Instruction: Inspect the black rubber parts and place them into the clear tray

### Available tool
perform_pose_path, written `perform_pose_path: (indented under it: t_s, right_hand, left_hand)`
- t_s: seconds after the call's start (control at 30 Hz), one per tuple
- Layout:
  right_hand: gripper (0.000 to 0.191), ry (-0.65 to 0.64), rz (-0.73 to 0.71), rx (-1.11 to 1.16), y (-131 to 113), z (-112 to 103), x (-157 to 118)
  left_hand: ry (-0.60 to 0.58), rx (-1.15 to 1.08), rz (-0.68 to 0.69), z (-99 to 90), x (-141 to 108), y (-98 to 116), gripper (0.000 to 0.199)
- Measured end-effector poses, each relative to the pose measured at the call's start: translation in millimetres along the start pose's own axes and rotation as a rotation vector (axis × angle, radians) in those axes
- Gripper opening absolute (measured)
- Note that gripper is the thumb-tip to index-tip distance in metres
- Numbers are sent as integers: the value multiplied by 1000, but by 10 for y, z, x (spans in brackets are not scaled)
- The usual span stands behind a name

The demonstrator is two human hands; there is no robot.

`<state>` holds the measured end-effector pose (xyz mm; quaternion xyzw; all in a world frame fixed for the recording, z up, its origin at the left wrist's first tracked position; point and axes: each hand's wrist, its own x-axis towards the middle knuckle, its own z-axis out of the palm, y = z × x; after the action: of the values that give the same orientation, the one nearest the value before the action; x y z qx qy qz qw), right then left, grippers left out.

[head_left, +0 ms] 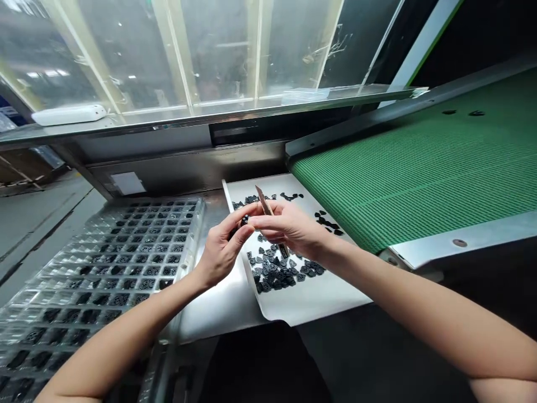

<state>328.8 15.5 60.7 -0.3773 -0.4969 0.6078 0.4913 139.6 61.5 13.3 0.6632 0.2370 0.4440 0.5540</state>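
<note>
The fingers of our left hand (218,251) pinch a black part (245,220), just left of our right hand (296,226). Our right fingers grasp a slim tool (263,200) slanting away leftward.

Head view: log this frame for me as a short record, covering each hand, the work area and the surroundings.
Left grip: pinching a small black part
Right grip: holding a thin knife-like tool, tilted, fingertips close to that part
Below hands: white tray with loose black pieces, thickest toward its near end
Left side: clear compartment tray, many cells holding dark pieces
Right side: green conveyor belt, two dark pieces farther up
Unclear: the part's exact shape
</note>
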Motion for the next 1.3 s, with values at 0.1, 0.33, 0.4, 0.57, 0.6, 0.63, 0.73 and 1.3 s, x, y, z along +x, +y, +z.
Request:
perform_pose_path:
  t_s: [0.1, 0.33, 0.4, 0.57, 0.6, 0.63, 0.73, 1.3]
  right_hand:
    - [45, -30, 21, 14, 106, 21, 136]
    - [53, 112, -47, -21, 298, 43, 264]
    - [54, 153, -58, -30, 334, 16, 276]
    - [52, 78, 33, -13, 390, -40, 244]
    - [51, 52, 53, -10, 406, -39, 229]
    - [50, 30, 70, -8, 425, -36, 213]
    - [46, -2, 101, -12, 496, -24, 175]
    - [42, 58, 86, -30, 581, 6, 114]
  left_hand:
    - [36, 31, 24, -102, -1, -110, 52]
    - [82, -122, -21, -141, 48, -161, 48]
    - [103, -113, -53, -203, 44, -106, 43]
    - [136, -176, -224, -370, -126, 3, 23]
    - [135, -212, -284, -376, -180, 8, 20]
    - [130, -247, -345, -371, -230, 8, 17]
    - [103, -329, -460, -306, -322, -20, 16]
    - [8, -477, -550, -258, -347, -79, 30]
